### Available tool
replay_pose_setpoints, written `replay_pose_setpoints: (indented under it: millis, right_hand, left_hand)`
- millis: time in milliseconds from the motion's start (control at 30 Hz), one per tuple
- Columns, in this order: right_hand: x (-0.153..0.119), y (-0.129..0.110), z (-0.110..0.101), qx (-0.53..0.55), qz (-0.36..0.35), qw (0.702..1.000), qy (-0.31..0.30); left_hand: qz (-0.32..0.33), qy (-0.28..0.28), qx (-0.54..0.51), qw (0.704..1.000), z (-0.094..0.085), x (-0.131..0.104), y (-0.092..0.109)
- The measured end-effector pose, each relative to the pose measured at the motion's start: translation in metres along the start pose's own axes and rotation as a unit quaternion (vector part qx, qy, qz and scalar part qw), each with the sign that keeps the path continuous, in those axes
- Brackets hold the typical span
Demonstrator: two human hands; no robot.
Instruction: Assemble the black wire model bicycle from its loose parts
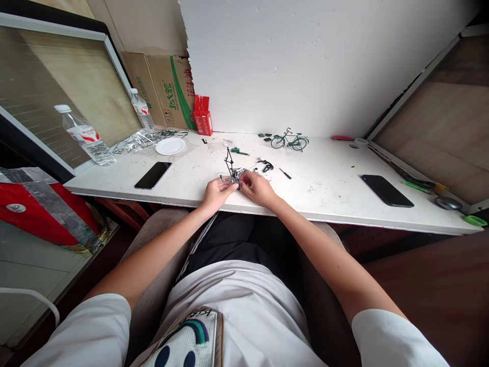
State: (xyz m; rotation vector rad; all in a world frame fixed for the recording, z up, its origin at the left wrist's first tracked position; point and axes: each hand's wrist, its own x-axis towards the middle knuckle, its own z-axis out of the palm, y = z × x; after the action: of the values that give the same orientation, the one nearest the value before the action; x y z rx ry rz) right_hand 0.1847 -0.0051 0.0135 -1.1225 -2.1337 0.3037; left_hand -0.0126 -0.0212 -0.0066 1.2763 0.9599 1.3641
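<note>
Near the front edge of the white table (317, 204), a small black and silver model assembly (231, 171) is held between both hands, with a thin black frame sticking up from it. My left hand (218, 193) pinches its lower left side. On the right side, my right hand (256, 186) has its fingers closed on the same assembly; the fingertips partly hide it. Just beyond the right hand lie curved black parts (265, 165). A green part (240, 151) rests behind the assembly.
A green model bicycle (290, 141) stands at the back. Phones lie left (153, 175) and right (386, 190). Bottles (89, 136), thin dark part frames, a white plate (170, 146) and a red box (202, 116) are at the left; a thin black tool (284, 174) lies right of the hands.
</note>
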Motion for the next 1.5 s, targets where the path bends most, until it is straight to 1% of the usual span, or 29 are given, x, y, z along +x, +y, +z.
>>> replay_pose_setpoints:
  millis: [133,300,400,500,600,667,867,1000,1100,1200,1333,1500]
  right_hand:
    - [-0.0005,-0.0018,0.0006,-0.028,0.001,1.000,-0.001]
    - [0.0007,-0.0013,0.0009,-0.046,-0.001,0.999,-0.009]
    - [0.0022,0.0000,0.0004,-0.024,0.011,1.000,-0.008]
    - [0.0032,0.0009,-0.0005,0.023,0.023,0.999,0.008]
    - [0.0033,0.0016,-0.0011,0.066,0.012,0.998,0.016]
    - [0.0029,0.0019,-0.0013,0.075,0.001,0.997,0.012]
    - [0.0024,0.0025,-0.0013,0.064,-0.003,0.998,0.003]
    - [0.0035,0.0032,0.0004,0.026,-0.002,1.000,0.002]
    - [0.0038,0.0015,0.0010,-0.005,0.019,1.000,0.000]
    - [0.0033,-0.0016,-0.0001,0.009,0.040,0.999,0.007]
    - [0.0023,-0.0029,-0.0018,0.033,0.020,0.999,0.008]
    - [0.0011,-0.0011,-0.0010,0.011,0.011,1.000,0.010]
  left_hand:
    - [-0.001,0.007,0.016,1.000,-0.0005,0.0008,-0.0004]
    - [-0.007,-0.006,0.021,1.000,0.0010,-0.0008,0.0023]
    - [-0.006,-0.003,0.019,1.000,0.0015,-0.0014,0.0021]
    - [-0.003,0.011,0.017,1.000,0.0010,-0.0012,0.0004]
    - [0.001,0.016,0.014,1.000,0.0004,-0.0007,-0.0010]
    - [0.004,0.014,0.012,1.000,0.0003,-0.0005,-0.0013]
    - [-0.001,0.008,0.013,1.000,-0.0002,-0.0002,-0.0010]
    - [-0.001,0.001,0.013,1.000,-0.0005,-0.0005,-0.0001]
    - [-0.001,0.003,0.013,1.000,-0.0004,-0.0007,0.0003]
    - [-0.002,0.013,0.016,1.000,-0.0003,-0.0005,-0.0003]
    - [0.000,0.014,0.022,1.000,-0.0005,0.0004,-0.0014]
    - [-0.006,0.018,0.020,1.000,-0.0005,0.0012,-0.0014]
